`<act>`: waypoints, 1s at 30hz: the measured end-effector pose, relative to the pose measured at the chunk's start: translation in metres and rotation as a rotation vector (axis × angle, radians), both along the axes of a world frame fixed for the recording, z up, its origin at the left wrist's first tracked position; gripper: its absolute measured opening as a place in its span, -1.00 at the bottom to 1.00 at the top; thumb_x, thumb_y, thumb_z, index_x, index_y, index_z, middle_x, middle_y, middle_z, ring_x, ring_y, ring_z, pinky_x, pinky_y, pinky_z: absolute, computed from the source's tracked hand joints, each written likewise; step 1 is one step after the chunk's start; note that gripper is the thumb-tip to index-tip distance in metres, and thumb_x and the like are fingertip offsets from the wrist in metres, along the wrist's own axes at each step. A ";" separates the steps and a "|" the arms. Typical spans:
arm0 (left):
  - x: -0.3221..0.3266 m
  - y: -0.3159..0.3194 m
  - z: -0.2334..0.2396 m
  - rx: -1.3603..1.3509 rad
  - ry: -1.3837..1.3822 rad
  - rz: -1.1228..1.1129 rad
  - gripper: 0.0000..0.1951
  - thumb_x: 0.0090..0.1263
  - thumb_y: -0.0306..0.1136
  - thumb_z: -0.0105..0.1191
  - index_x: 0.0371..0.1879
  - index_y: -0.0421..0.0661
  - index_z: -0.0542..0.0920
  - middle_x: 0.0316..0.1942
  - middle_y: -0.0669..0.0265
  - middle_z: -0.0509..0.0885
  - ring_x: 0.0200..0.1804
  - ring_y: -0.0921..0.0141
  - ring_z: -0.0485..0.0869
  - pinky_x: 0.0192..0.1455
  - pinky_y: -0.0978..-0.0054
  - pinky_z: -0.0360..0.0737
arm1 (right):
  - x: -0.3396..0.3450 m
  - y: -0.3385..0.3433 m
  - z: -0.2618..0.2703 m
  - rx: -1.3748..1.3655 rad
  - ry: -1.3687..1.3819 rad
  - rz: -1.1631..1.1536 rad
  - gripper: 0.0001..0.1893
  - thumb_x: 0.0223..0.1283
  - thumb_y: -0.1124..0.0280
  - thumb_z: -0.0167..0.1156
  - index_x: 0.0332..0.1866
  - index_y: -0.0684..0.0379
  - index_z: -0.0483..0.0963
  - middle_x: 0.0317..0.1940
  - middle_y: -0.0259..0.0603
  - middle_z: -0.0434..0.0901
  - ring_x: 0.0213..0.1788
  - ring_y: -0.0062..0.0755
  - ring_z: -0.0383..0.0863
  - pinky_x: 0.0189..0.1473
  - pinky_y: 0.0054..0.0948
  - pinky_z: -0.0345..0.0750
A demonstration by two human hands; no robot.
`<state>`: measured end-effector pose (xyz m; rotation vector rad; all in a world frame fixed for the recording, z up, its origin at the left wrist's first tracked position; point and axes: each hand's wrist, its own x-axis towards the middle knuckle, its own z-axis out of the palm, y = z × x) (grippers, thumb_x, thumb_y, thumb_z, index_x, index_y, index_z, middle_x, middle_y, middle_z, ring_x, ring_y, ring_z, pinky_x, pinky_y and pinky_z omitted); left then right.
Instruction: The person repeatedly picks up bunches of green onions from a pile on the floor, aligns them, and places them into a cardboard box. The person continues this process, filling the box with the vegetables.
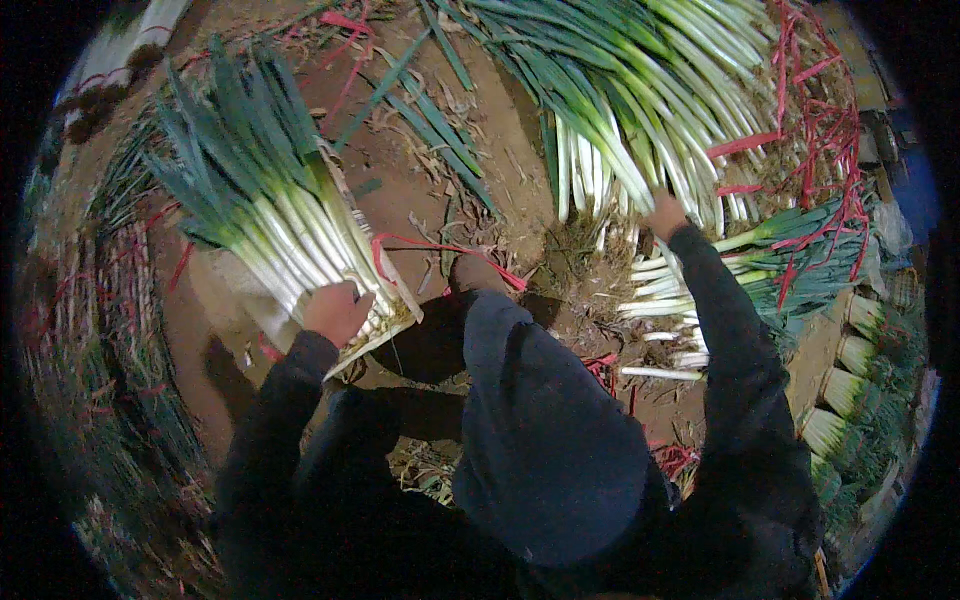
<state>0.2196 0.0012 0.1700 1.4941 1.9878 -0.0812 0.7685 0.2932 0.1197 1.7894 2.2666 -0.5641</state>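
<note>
My left hand (pixel 337 313) rests over the white root ends of a row of long green onions (pixel 281 225), which lie side by side in a shallow open-ended holder (pixel 371 251). Its fingers look bent, but whether they grip any stalk is hidden. At the right, my right hand (pixel 666 216) is closed around the white lower part of a long green onion (pixel 626 169). That stalk lies along the edge of a large heap of green onions (pixel 660 82), their leaves towards the upper left. Below this hand, more green onions (pixel 660 289) lie with white ends pointing left.
Red plastic ties (pixel 810 142) are tangled at the right, and a red strip (pixel 450 246) crosses beside the holder. Loose leaves (pixel 435 127) litter the soil between the heaps. Tied bundles (pixel 844 390) line the lower right; more stalks (pixel 97 315) lie far left.
</note>
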 end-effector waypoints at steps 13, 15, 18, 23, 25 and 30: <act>0.207 0.089 0.223 -0.001 -1.491 0.083 -0.45 0.59 0.07 0.13 0.22 -0.23 0.57 -0.22 0.21 0.80 -0.28 0.36 0.79 -0.25 0.39 0.73 | -0.032 -0.245 0.344 -1.397 1.596 -0.832 -0.47 0.08 0.64 0.15 0.23 0.26 0.26 -0.26 -0.29 0.31 -0.43 -0.60 0.32 -0.49 -0.61 0.40; 0.227 0.091 0.257 -0.146 -1.593 0.269 -0.52 0.58 0.00 0.15 0.16 -0.20 0.58 -0.29 0.28 0.81 -0.38 0.42 0.76 -0.32 0.41 0.71 | -0.047 -0.275 0.379 -1.343 1.491 -0.696 -0.48 0.05 0.64 0.18 0.17 0.23 0.26 -0.28 -0.29 0.30 -0.46 -0.61 0.31 -0.52 -0.58 0.40; 0.258 0.073 0.306 -0.054 -1.559 0.455 -0.76 0.55 -0.27 0.20 0.04 -0.14 0.64 -0.25 0.25 0.79 -0.37 0.47 0.74 -0.35 0.42 0.69 | -0.060 -0.313 0.423 -1.004 1.208 -0.559 -0.36 -0.07 0.57 0.25 0.25 0.29 0.30 -0.36 -0.30 0.33 -0.53 -0.60 0.32 -0.59 -0.56 0.35; 0.215 0.037 0.362 0.472 -1.281 0.181 -0.65 0.55 -0.33 0.17 0.17 -0.32 0.54 -0.16 0.16 0.62 -0.25 0.31 0.63 -0.12 0.27 0.69 | -0.100 -0.335 0.463 -0.702 1.010 -0.222 -0.45 -0.14 0.47 0.38 0.03 0.26 0.33 -0.34 -0.24 0.44 -0.54 -0.49 0.50 -0.59 -0.49 0.52; 0.186 0.040 0.381 0.520 -1.428 0.199 -0.70 0.63 -0.33 0.07 0.18 -0.27 0.53 -0.12 0.17 0.58 -0.18 0.27 0.61 -0.04 0.18 0.71 | -0.122 -0.331 0.473 -0.673 0.989 -0.054 -0.35 -0.17 0.42 0.44 0.12 0.29 0.36 -0.33 -0.25 0.46 -0.52 -0.50 0.51 -0.56 -0.50 0.52; 0.078 0.040 0.418 0.719 -1.654 0.167 -0.79 0.73 -0.33 -0.05 0.12 -0.18 0.54 -0.11 0.19 0.53 -0.16 0.23 0.57 0.05 0.08 0.75 | -0.207 -0.308 0.455 -0.501 1.012 0.383 -0.11 -0.15 0.23 0.59 0.37 0.28 0.36 -0.15 -0.27 0.54 -0.14 -0.47 0.59 -0.07 -0.45 0.57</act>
